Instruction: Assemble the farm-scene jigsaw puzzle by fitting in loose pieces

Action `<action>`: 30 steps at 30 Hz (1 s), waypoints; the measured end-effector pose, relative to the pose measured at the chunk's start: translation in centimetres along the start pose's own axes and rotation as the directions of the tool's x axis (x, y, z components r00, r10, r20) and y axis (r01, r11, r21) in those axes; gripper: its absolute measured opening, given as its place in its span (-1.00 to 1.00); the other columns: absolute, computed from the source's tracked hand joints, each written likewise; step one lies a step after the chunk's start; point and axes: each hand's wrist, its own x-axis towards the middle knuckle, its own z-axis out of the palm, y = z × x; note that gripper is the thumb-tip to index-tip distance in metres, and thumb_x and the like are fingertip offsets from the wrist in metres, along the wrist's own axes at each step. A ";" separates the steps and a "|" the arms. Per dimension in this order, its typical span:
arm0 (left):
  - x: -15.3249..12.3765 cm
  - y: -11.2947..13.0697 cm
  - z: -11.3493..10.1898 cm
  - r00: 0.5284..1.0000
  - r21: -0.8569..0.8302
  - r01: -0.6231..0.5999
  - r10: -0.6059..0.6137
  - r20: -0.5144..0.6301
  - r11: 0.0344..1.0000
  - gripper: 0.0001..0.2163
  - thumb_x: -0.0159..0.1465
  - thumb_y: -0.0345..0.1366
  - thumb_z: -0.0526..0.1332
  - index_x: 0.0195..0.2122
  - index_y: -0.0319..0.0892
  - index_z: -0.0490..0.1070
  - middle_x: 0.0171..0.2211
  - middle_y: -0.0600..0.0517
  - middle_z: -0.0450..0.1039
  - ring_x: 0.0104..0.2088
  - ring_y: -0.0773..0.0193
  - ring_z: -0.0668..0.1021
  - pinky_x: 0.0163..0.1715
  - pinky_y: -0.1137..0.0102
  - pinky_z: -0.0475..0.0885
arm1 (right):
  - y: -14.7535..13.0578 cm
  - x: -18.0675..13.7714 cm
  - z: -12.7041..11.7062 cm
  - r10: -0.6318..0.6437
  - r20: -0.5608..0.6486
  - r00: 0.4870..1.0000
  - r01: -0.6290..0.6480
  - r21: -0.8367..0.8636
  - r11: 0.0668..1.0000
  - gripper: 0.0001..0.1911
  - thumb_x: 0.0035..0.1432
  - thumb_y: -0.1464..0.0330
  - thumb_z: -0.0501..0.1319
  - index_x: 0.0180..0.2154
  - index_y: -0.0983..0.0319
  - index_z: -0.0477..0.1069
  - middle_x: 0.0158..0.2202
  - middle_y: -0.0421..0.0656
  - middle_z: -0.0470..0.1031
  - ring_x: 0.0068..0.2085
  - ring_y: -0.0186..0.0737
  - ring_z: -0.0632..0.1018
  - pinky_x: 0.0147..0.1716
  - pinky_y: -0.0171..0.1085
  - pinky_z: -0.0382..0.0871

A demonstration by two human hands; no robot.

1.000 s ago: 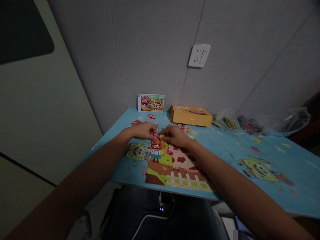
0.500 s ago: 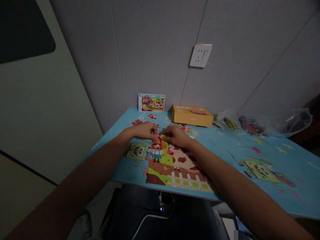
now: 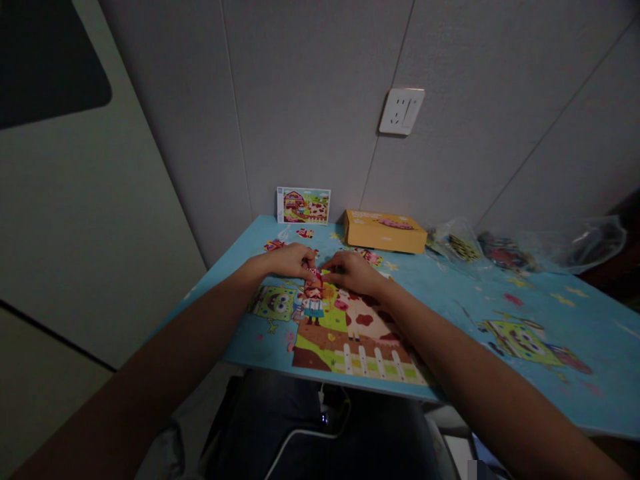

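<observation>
A partly assembled jigsaw puzzle (image 3: 333, 337) lies near the front edge of the table, showing a farmer, a cow and a white fence. At its upper left edge is a red puzzle piece (image 3: 314, 274). My left hand (image 3: 293, 259) has its thumb and fingers closed on that piece from the left. From the right, my right hand (image 3: 354, 272) has its fingers bent together at the same piece's edge. The fingers hide part of the piece. Loose puzzle pieces (image 3: 369, 257) lie behind my hands, with another loose piece (image 3: 305, 233) farther back.
A picture card (image 3: 303, 205) of the farm scene leans against the wall. Beside it sits a yellow box (image 3: 385, 233). Clear plastic bags (image 3: 463, 245) with pieces lie at the back right. The blue table (image 3: 425, 283) has printed cartoon figures. A white cable (image 3: 300, 433) hangs below.
Almost nothing differs. Both hands stay at the red puzzle piece, with only a very slight shift of the fingers.
</observation>
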 end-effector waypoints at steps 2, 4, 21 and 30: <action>0.0 0.0 0.0 1.000 0.004 0.000 0.000 0.003 1.000 -0.73 0.00 -0.13 0.35 -0.38 -0.23 0.49 -0.51 0.09 0.40 -0.48 0.34 0.41 -0.48 0.48 0.18 | 0.0 0.0 0.0 -0.004 0.004 1.000 0.004 -0.001 1.000 -0.71 0.12 0.22 0.25 -0.17 0.25 0.56 -0.30 -0.06 0.54 -0.30 -0.20 0.48 -0.27 -0.29 0.27; 0.0 0.0 -0.1 1.000 0.010 -0.006 0.006 0.001 1.000 -0.74 0.01 -0.14 0.34 -0.38 -0.24 0.49 -0.51 0.09 0.40 -0.48 0.34 0.41 -0.49 0.48 0.18 | 0.0 0.0 0.0 -0.008 0.009 1.000 0.008 -0.006 1.000 -0.72 0.13 0.23 0.24 -0.18 0.25 0.56 -0.28 -0.06 0.54 -0.28 -0.19 0.48 -0.24 -0.28 0.27; 0.0 0.3 -0.1 0.999 -0.003 0.021 -0.021 0.025 1.000 -0.65 -0.02 -0.03 0.36 -0.38 -0.23 0.49 -0.52 0.09 0.41 -0.49 0.35 0.40 -0.47 0.47 0.19 | -0.2 -0.2 -0.5 -0.014 -0.414 0.910 0.009 -0.014 1.000 -0.87 0.03 0.53 0.13 -0.37 0.27 0.42 -0.38 -0.11 0.44 -0.30 -0.20 0.42 -0.28 -0.28 0.22; 0.0 0.3 0.0 0.999 -0.005 0.032 -0.032 0.030 0.999 -0.70 0.02 -0.09 0.34 -0.37 -0.24 0.49 -0.51 0.08 0.44 -0.50 0.36 0.40 -0.48 0.48 0.18 | -0.7 -0.3 -0.7 -0.087 -0.379 0.921 0.098 0.010 0.995 -0.84 -0.10 0.58 0.06 -0.54 0.21 0.20 -0.48 -0.18 0.36 -0.38 -0.27 0.36 -0.32 -0.34 0.16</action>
